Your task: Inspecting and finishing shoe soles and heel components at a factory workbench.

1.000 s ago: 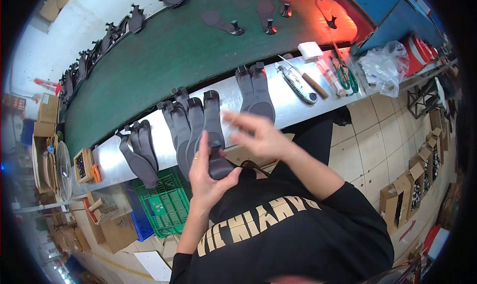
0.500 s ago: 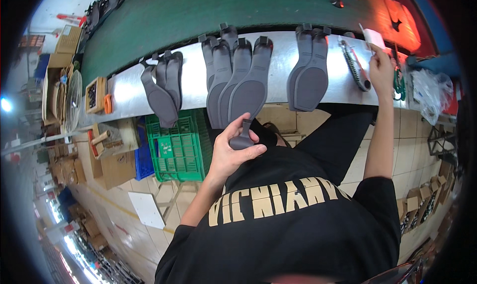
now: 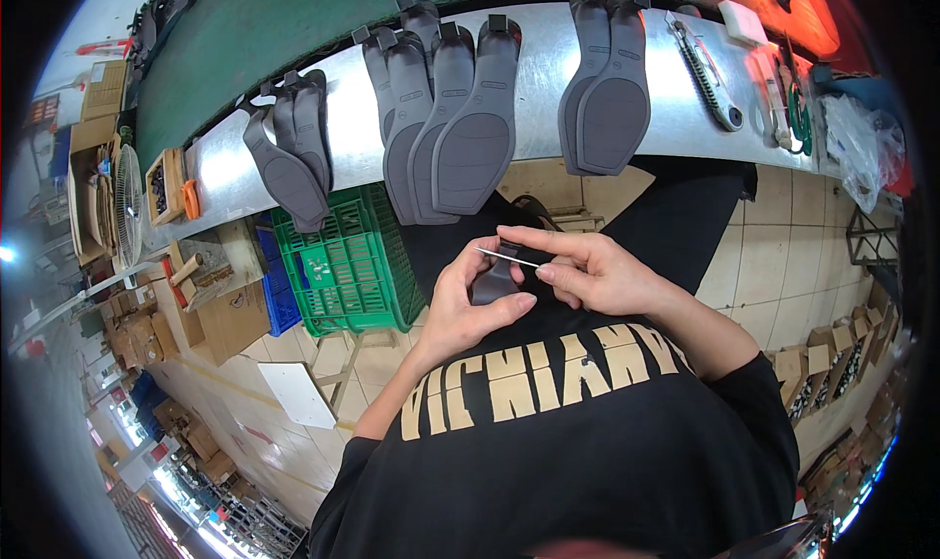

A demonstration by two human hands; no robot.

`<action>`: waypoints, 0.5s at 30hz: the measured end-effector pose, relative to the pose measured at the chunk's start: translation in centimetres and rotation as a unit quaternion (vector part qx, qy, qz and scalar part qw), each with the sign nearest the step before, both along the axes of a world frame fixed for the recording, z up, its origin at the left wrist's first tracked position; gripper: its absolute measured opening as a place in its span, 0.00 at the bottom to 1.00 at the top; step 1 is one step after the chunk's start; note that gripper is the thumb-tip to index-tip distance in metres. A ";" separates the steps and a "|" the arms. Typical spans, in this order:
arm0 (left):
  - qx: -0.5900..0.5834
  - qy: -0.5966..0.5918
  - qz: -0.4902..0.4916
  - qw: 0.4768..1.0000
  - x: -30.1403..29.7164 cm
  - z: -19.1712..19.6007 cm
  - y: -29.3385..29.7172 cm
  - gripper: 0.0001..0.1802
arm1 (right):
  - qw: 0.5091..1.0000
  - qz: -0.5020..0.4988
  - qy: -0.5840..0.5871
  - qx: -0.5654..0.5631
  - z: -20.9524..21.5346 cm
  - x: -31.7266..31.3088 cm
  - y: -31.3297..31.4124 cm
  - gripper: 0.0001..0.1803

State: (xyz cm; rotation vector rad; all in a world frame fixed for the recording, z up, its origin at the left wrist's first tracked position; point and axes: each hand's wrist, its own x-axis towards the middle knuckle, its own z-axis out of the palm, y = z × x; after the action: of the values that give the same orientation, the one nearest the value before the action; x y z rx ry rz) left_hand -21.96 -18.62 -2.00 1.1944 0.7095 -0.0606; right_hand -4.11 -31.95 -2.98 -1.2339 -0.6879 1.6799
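Low in front of my body, my left hand (image 3: 458,312) is closed around a dark grey heeled shoe sole (image 3: 494,284), seen end-on and partly covered by the fingers. My right hand (image 3: 612,273) pinches a thin, pale, pointed stick (image 3: 509,256), which lies across the top of that sole by its heel end. The fingers of both hands almost meet there. Just beyond them, a middle group of grey heeled soles (image 3: 474,163) rests on the metal bench (image 3: 539,89), toes overhanging its near edge.
More soles lie in a left group (image 3: 289,172) and a right group (image 3: 614,118). A utility knife (image 3: 707,79), a white block (image 3: 742,23) and green-handled scissors (image 3: 798,118) sit at the bench's right. Green crates (image 3: 343,265) stand below left; a green belt (image 3: 294,30) runs behind.
My right hand has come from the white block at the bench's right to my left hand, bringing the thin stick. The sole stays in my left hand. The view has shifted slightly.
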 end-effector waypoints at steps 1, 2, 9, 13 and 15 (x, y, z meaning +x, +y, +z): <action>0.013 0.001 -0.016 1.000 0.0 0.1 0.1 0.35 | 1.000 -0.001 0.000 -0.002 0.2 0.1 0.0 0.30; 0.026 0.001 -0.032 0.999 0.0 0.1 0.2 0.35 | 0.999 -0.005 0.029 -0.017 0.5 0.3 0.0 0.30; 0.033 -0.011 -0.044 0.998 0.3 0.0 0.1 0.39 | 0.996 -0.009 0.084 -0.032 0.5 0.7 -0.5 0.29; 0.030 0.006 -0.051 0.998 0.5 0.4 0.1 0.40 | 0.995 0.000 0.085 -0.055 0.5 1.1 -0.8 0.28; 0.036 0.010 -0.050 0.998 0.5 0.4 -0.1 0.40 | 0.988 -0.020 0.138 -0.066 -0.1 0.9 -1.0 0.27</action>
State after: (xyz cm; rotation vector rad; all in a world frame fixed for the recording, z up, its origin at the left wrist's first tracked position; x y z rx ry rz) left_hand -21.45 -18.68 -1.63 1.2997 0.6739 -0.1314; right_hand -3.20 -33.00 -3.10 -1.0695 -0.3865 1.8413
